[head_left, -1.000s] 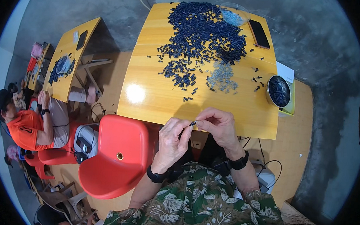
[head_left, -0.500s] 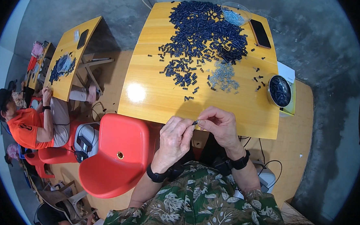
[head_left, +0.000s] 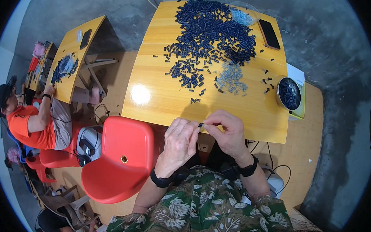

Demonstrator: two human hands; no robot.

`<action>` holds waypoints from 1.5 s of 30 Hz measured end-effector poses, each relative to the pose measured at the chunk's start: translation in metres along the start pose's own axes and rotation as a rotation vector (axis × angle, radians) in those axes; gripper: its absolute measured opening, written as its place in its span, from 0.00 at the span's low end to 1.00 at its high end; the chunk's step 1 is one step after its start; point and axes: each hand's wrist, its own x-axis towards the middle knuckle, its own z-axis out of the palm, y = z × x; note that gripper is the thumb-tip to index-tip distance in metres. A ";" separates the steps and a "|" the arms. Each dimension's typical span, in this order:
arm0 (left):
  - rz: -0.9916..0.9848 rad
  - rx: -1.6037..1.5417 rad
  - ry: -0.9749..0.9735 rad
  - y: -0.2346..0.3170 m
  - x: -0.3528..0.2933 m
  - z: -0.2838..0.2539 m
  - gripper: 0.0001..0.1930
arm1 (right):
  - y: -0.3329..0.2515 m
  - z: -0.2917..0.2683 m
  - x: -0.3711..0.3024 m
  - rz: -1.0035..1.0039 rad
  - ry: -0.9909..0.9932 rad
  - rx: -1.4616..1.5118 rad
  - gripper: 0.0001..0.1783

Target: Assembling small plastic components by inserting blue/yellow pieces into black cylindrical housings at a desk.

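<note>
Okay, I've got the left hand (head_left: 179, 139) and right hand (head_left: 227, 133) pinching one small black piece (head_left: 200, 125), near side of the dark pile (head_left: 215, 30), fingertip-held likely for fine control; clear bits (head_left: 230, 78) lie on the counter (head_left: 160, 108) beside that pile, probably for easy reach.

A small dark pc (head_left: 200, 125) was pinched btwn L hand (head_left: 179, 141) & R hand (head_left: 226, 130), held nr the front edge of the yellow tbl (head_left: 160, 108). Farther back, a big pile of dark pcs (head_left: 215, 27) was spread out, w/ clear pcs (head_left: 232, 79) heaped just beside its nr R side. A clear bowl (head_left: 254, 12) & a phone (head_left: 269, 34) were set nr the far R corner; a metal bowl (head_left: 280, 103), filled w/ dark pcs, was placed by the R edge. A red chair (head_left: 122, 163) was positioned L of the hands. A co-worker (head_left: 31, 127) in orange was seated at another tbl (head_left: 65, 91), far L.
</note>
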 end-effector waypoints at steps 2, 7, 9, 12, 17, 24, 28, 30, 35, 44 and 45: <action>0.019 0.001 0.004 -0.001 0.001 -0.001 0.07 | -0.007 0.001 0.002 -0.186 0.004 -0.225 0.08; -0.043 -0.047 0.015 -0.004 -0.001 -0.001 0.06 | -0.003 0.004 -0.004 -0.260 -0.018 -0.304 0.11; -0.057 -0.060 0.025 -0.006 -0.003 -0.002 0.05 | -0.005 0.008 -0.007 -0.278 -0.028 -0.364 0.13; -0.166 -0.136 0.037 -0.007 -0.004 -0.003 0.04 | -0.007 0.014 -0.012 -0.114 -0.056 -0.221 0.12; -0.151 -0.197 -0.004 -0.006 -0.007 0.004 0.03 | 0.013 0.010 -0.014 0.162 -0.026 0.190 0.09; -0.151 -0.177 -0.010 -0.015 -0.012 0.010 0.05 | 0.013 0.017 -0.012 0.190 0.036 0.213 0.04; -0.187 -0.196 -0.028 -0.020 -0.015 0.010 0.05 | 0.018 0.020 -0.009 0.231 0.039 0.212 0.04; -0.216 -0.242 -0.030 -0.023 -0.015 0.010 0.05 | 0.022 0.022 -0.008 0.256 0.035 0.248 0.04; -0.306 -0.262 0.011 -0.029 -0.018 0.010 0.04 | 0.031 0.021 0.003 0.183 0.040 0.020 0.04; -0.340 -0.245 0.082 -0.035 -0.015 0.011 0.04 | 0.053 0.027 0.040 -0.046 0.123 -0.657 0.06; -0.334 -0.244 0.089 -0.035 -0.014 0.010 0.04 | 0.054 0.027 0.041 -0.004 0.084 -0.693 0.05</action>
